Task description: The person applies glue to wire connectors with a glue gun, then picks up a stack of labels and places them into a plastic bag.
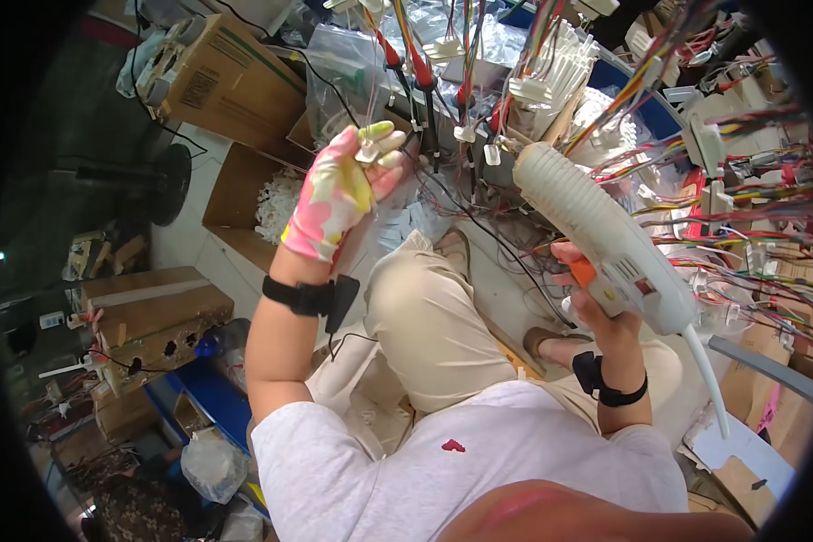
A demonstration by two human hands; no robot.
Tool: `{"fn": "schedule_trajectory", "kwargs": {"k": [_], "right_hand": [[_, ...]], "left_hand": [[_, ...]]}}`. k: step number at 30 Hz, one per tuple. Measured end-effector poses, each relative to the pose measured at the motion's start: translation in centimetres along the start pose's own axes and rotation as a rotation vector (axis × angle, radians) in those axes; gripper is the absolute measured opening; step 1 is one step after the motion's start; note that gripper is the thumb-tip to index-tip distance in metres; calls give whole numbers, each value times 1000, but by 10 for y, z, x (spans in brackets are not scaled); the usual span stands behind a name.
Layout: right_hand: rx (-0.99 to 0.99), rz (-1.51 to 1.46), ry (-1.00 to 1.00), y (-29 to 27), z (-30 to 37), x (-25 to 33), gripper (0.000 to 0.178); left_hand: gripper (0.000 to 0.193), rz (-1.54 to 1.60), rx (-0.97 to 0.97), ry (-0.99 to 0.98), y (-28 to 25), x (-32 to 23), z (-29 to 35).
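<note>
In my right hand [596, 298] is a white hot glue gun [596, 230] with a ribbed barrel, an orange trigger and a red switch. Its tip points up and left, toward hanging wires, and a white flexible rod or cord [712, 379] droops from its back end. My left hand [339, 194], in a pink, yellow and white glove, is raised left of the gun. Its fingers curl around a small white plastic connector [367, 152], partly hidden by the fingertips. Small white connectors [491, 154] hang on wires near the gun's tip.
Bundles of coloured wires [714, 194] crowd the right and top. Red-and-black probe-like holders [422, 72] hang ahead. A black cable [479, 221] crosses between my hands. Cardboard boxes [244, 86] stand at left, one open box [235, 194] holding white pieces. My knees are below.
</note>
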State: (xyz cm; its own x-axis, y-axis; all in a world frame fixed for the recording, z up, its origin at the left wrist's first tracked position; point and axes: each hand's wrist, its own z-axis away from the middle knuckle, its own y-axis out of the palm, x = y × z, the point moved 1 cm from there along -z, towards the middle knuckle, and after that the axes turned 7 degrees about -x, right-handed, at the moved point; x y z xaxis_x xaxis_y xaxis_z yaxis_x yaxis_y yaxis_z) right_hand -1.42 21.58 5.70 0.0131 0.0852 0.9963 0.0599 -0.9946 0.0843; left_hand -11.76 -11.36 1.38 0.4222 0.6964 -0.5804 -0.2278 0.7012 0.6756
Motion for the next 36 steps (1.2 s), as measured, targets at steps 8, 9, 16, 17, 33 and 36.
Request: {"fn": "schedule_trajectory", "kwargs": {"k": [8, 9, 16, 17, 33, 36], "right_hand": [[-18, -42, -61, -13, 21, 7, 54], [-22, -44, -66, -15, 24, 7, 54], [-42, -51, -93, -20, 34, 9, 56], [-54, -67, -105, -20, 35, 9, 56], [23, -68, -67, -7, 26, -13, 50], [60, -86, -32, -5, 18, -18, 53]], "left_hand": [[44, 89, 184, 54, 43, 62, 39], [43, 111, 189, 60, 51, 71, 40], [42, 253, 214, 57, 74, 112, 39], [39, 336, 238, -22, 70, 112, 36], [43, 14, 40, 250, 63, 121, 7], [44, -24, 75, 249, 60, 117, 1]]}}
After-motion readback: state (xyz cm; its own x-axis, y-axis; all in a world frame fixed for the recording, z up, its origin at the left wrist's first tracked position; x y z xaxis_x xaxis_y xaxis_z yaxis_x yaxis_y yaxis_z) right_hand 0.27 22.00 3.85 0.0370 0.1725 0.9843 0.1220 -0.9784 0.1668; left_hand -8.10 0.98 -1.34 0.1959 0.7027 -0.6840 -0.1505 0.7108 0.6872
